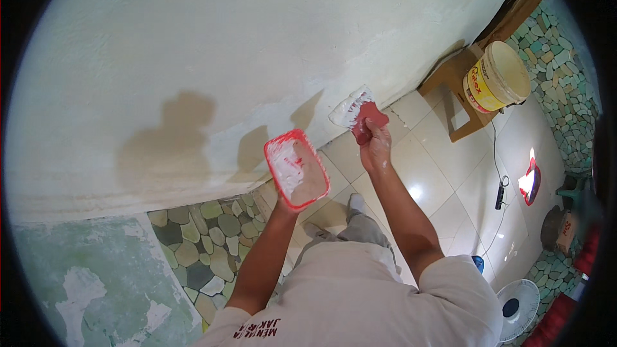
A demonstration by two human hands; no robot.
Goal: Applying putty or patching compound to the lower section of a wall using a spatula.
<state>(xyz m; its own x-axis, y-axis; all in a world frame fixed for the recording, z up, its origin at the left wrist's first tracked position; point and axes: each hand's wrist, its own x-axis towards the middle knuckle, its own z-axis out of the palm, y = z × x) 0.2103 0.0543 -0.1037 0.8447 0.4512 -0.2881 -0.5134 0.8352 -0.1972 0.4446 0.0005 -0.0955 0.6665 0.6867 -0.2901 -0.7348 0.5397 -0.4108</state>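
My left hand [284, 205] supports a red rectangular tub [321, 186] from below, with most of its fingers hidden behind it. White paste [286, 164] lies inside, thickest along the left side and smeared on the rim. Farther right, my right hand [378, 148] grips a red putty knife [373, 119] by its handle. Its wide blade end is coated in white paste and is close to the wall [257, 38], apart from the tub. Some white smears show on my right wrist.
A brown stool [453, 77] stands by the wall at right, with a white-and-yellow bucket [491, 80] on it. A cable runs across the tiles to a black power strip [500, 196]. A bright lamp [530, 181] and a fan [518, 308] sit farther right.
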